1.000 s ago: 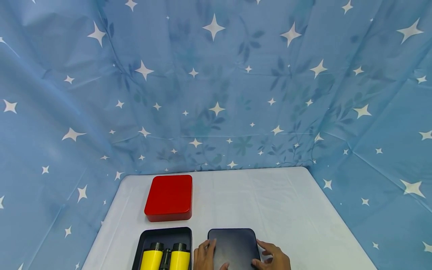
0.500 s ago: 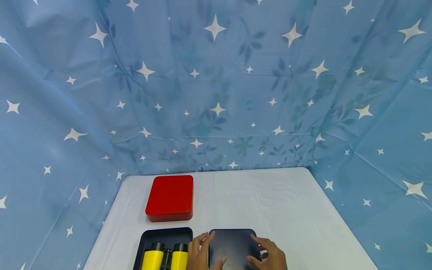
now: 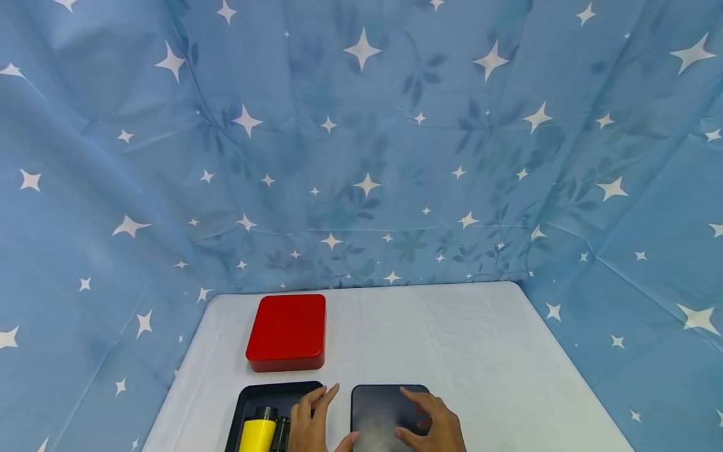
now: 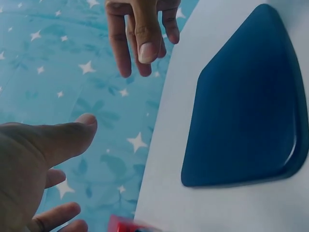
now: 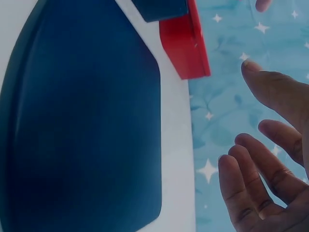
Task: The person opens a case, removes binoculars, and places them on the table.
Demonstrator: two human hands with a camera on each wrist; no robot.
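A dark, flat lid-like piece with rounded corners [image 3: 373, 408] lies on the white table; it fills much of both wrist views. My right hand [image 3: 432, 424] hovers over its right part, fingers loosely bent and holding nothing, as the right wrist view shows. To the left, yellow and black binoculars [image 3: 258, 433] lie in a shallow black box [image 3: 271, 394]. My left hand [image 3: 310, 420] is raised over that box's right side and covers one barrel of the binoculars. Its thumb and fingers are spread, with nothing between them in the left wrist view.
Behind the black box, a red square tin [image 3: 288, 333] sits at the back left of the white table [image 3: 480, 351]. Blue curtains with white stars [image 3: 367, 157] stand close around the table's back and sides.
Both hands have come off the edges of the dark lid-like piece and moved left. The left hand is now over the box with the binoculars; the lid-like piece has stayed in place.
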